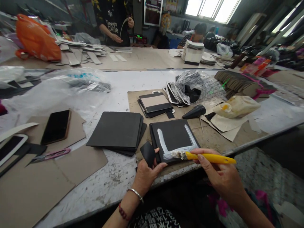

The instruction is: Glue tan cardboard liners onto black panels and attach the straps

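My right hand (219, 174) is closed round the yellow handle of a glue brush (211, 157). Its bristles touch the near edge of a black square panel (177, 136), where white glue runs in a U along three sides. Between the fingers of my left hand (147, 174) is a small black strip (148, 153), and the thumb rests by the panel's near left corner. Left of the panel lies a stack of plain black panels (115, 129). Behind it are black pieces with a beige band (155, 103).
A yellowed glue bottle (237, 107) and a black cone (194, 111) lie to the right. At left are a phone (56, 126) and pink-handled snips (51, 155). Plastic-wrapped parts (199, 87) lie farther back. Across the table stands a person (114, 25) holding a thin strip.
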`<move>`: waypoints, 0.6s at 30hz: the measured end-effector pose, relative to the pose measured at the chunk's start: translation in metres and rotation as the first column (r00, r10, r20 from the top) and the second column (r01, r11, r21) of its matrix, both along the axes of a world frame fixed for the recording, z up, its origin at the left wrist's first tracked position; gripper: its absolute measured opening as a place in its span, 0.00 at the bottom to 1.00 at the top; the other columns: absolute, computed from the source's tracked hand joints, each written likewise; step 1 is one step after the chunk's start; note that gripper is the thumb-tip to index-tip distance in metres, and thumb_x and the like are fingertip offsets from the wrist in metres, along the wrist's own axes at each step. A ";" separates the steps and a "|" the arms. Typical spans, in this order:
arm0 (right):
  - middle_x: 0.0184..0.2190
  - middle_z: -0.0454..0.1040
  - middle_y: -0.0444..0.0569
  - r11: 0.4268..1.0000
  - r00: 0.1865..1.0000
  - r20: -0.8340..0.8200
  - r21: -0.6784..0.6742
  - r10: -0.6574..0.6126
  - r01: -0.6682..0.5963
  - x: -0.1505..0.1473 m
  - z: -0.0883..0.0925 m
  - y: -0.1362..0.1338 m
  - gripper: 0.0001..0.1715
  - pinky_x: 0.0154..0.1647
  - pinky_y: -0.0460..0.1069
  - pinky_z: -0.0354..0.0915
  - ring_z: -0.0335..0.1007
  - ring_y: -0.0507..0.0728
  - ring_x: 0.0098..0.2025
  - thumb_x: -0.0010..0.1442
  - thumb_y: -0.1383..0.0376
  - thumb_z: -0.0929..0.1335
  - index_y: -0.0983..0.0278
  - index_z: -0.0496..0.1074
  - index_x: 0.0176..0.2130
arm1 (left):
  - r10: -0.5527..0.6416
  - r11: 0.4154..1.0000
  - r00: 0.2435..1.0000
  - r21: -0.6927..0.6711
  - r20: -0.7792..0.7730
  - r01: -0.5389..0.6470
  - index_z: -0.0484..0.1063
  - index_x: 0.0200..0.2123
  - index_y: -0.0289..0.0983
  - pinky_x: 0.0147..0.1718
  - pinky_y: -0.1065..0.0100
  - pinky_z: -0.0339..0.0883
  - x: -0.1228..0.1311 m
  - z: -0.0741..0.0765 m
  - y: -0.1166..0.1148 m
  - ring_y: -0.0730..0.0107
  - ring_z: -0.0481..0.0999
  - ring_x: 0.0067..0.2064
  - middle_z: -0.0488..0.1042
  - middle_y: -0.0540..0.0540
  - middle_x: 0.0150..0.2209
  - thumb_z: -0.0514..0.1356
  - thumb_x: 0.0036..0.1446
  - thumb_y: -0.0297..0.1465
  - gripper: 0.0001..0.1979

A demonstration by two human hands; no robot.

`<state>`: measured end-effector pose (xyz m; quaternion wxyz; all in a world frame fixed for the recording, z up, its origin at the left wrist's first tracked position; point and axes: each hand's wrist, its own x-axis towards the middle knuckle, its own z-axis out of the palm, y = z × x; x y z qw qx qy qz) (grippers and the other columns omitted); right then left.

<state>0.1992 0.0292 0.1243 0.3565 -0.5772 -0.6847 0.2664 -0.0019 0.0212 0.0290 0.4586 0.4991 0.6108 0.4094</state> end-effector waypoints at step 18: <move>0.36 0.76 0.50 0.913 0.902 0.160 0.149 -0.401 0.379 0.072 0.029 0.002 0.22 0.37 0.54 0.70 0.74 0.61 0.35 0.58 0.47 0.62 0.60 0.73 0.38 | -0.020 0.999 0.999 -0.038 0.033 0.021 0.69 0.51 0.32 0.29 0.68 0.63 -0.002 0.010 0.004 0.72 0.63 0.25 0.61 0.54 0.23 0.65 0.43 0.42 0.32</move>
